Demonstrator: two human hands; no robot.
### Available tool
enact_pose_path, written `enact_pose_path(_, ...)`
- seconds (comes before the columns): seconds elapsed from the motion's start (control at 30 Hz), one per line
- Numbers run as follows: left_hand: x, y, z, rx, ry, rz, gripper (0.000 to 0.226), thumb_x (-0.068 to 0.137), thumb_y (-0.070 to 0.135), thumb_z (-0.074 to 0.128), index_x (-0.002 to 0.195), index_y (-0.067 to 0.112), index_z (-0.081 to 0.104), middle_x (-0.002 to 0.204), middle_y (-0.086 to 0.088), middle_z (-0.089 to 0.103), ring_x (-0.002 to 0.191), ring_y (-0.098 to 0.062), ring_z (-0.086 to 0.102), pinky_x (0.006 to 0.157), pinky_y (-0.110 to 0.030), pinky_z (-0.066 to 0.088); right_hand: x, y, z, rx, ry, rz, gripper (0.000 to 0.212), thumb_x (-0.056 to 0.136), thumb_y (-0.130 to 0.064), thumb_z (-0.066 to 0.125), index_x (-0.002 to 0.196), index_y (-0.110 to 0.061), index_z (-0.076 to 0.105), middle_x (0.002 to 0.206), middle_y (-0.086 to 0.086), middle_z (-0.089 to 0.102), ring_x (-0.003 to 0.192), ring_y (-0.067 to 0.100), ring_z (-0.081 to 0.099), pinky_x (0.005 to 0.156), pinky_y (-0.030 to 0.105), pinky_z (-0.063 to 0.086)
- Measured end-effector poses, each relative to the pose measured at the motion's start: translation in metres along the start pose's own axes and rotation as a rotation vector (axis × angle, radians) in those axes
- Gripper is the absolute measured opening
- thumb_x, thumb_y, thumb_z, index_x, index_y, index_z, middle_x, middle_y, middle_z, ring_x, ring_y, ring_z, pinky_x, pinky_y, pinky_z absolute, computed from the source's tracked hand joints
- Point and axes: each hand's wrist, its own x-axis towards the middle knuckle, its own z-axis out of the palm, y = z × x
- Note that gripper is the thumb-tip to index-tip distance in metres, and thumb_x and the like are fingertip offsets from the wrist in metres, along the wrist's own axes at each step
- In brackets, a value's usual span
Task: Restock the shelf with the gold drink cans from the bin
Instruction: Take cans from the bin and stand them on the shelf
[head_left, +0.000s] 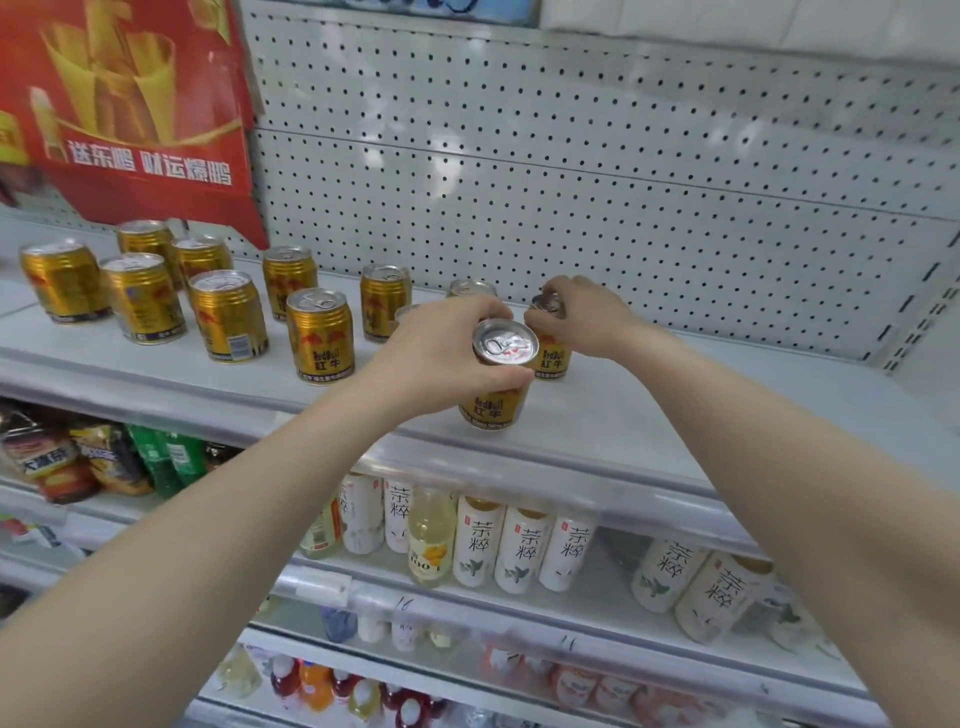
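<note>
STORE AISLE, via head cam: I'm looking down at a white pegboard back wall (597, 156) rising behind a long white shelf (675, 415), w/ a red poster (135, 104) hanging over its left end. Below, a lower shelf (467, 600) is carrying white tea bottles (522, 551) and, further left, snack packs (104, 457).

On the top shelf, a loose cluster of gold cans (228, 317) is standing upright across the left half. Some are nearly touching, others are apart.

Both bare forearms are stretching up and in from the bottom corners. The left hand (441, 353) is wrapping fingers and thumb round the upper body of a gold can (498, 405) near the shelf's front lip. That can is tilting slightly toward me, and I can't tell if its base is touching the shelf. The right hand (582, 317) is arching over from above, w/ fingers curling round the top rim of a second gold can (553, 358). That one is standing upright on the shelf just behind and right of the first. Another can top (470, 287) is peeking out behind the left knuckles.
</note>
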Motion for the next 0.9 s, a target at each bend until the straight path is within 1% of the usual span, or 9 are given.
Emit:
enact_pose_path(0.07,0.008,0.003,0.01,0.035,-0.016,0.019,0.063,0.069,0.06,0.071,0.122,0.028,0.056,0.112,0.009,0.065,0.102,-0.011,0.059,0.083,-0.033,0.05,-0.005,0.007,-0.005,0.002,-0.024,-0.046,0.054,0.093,-0.055,0.044,0.135,-0.021,0.047,0.128,0.011,0.052,0.111,0.03,0.053,0.089,0.04,0.046)
enact_pose_path(0.17,0.019,0.006,0.024,0.072,-0.048,0.02,0.059,0.07,0.059,0.069,0.118,0.027,0.057,0.109,0.007,0.065,0.1,-0.014,0.059,0.079,-0.032,0.049,-0.018,0.017,-0.01,-0.023,0.015,-0.098,0.05,0.098,-0.052,0.038,0.137,-0.022,0.046,0.134,0.009,0.051,0.118,0.03,0.05,0.097,0.041,0.041)
enact_pose_path(0.3,0.028,0.007,0.035,0.065,-0.072,-0.05,0.065,0.07,0.065,0.064,0.121,0.027,0.056,0.109,0.004,0.067,0.1,-0.018,0.06,0.082,-0.038,0.052,-0.033,0.029,-0.013,-0.086,0.035,-0.114,0.048,0.099,-0.047,0.039,0.139,-0.022,0.045,0.141,0.004,0.048,0.126,0.028,0.045,0.102,0.042,0.038)
enact_pose_path(0.43,0.031,0.005,0.037,0.097,-0.077,-0.069,0.067,0.071,0.068,0.062,0.121,0.025,0.057,0.108,0.002,0.067,0.098,-0.018,0.061,0.081,-0.037,0.052,-0.048,0.035,-0.016,-0.145,0.05,-0.094,0.048,0.099,-0.048,0.037,0.141,-0.024,0.043,0.143,0.003,0.045,0.127,0.028,0.043,0.103,0.045,0.038)
enact_pose_path(0.5,0.031,0.005,0.037,0.128,-0.083,-0.05,0.069,0.072,0.069,0.06,0.124,0.024,0.056,0.111,0.001,0.067,0.1,-0.019,0.06,0.082,-0.037,0.052,-0.055,0.036,-0.018,-0.18,0.063,-0.09,0.048,0.099,-0.046,0.036,0.142,-0.024,0.041,0.145,0.003,0.044,0.129,0.028,0.041,0.104,0.045,0.037)
enact_pose_path(0.57,0.029,0.007,0.036,0.172,-0.091,-0.019,0.07,0.076,0.068,0.059,0.129,0.022,0.053,0.119,-0.001,0.063,0.107,-0.02,0.057,0.086,-0.036,0.048,-0.061,0.037,-0.019,-0.215,0.078,-0.091,0.048,0.1,-0.044,0.036,0.143,-0.023,0.04,0.145,0.003,0.043,0.13,0.029,0.04,0.105,0.045,0.036)
enact_pose_path(0.63,0.026,0.01,0.033,0.235,-0.084,0.023,0.075,0.078,0.066,0.058,0.137,0.02,0.047,0.131,-0.004,0.055,0.118,-0.023,0.051,0.092,-0.038,0.041,-0.07,0.04,-0.02,-0.239,0.097,-0.098,0.048,0.1,-0.043,0.037,0.144,-0.023,0.039,0.145,0.004,0.043,0.129,0.029,0.04,0.104,0.045,0.035)
enact_pose_path(0.7,0.024,0.015,0.029,0.289,-0.06,0.067,0.077,0.081,0.065,0.056,0.142,0.021,0.04,0.138,-0.005,0.049,0.124,-0.025,0.047,0.097,-0.04,0.039,-0.079,0.042,-0.022,-0.266,0.13,-0.114,0.049,0.1,-0.043,0.038,0.143,-0.021,0.04,0.143,0.004,0.045,0.128,0.029,0.041,0.103,0.045,0.036)
enact_pose_path(0.9,0.004,0.035,0.03,0.416,0.045,0.227,0.065,0.089,0.053,0.053,0.14,0.013,0.043,0.14,-0.006,0.047,0.127,-0.025,0.043,0.101,-0.037,0.038,-0.132,0.055,-0.038,-0.312,0.236,-0.176,0.05,0.099,-0.044,0.042,0.141,-0.018,0.042,0.14,0.005,0.047,0.126,0.031,0.043,0.102,0.044,0.036)
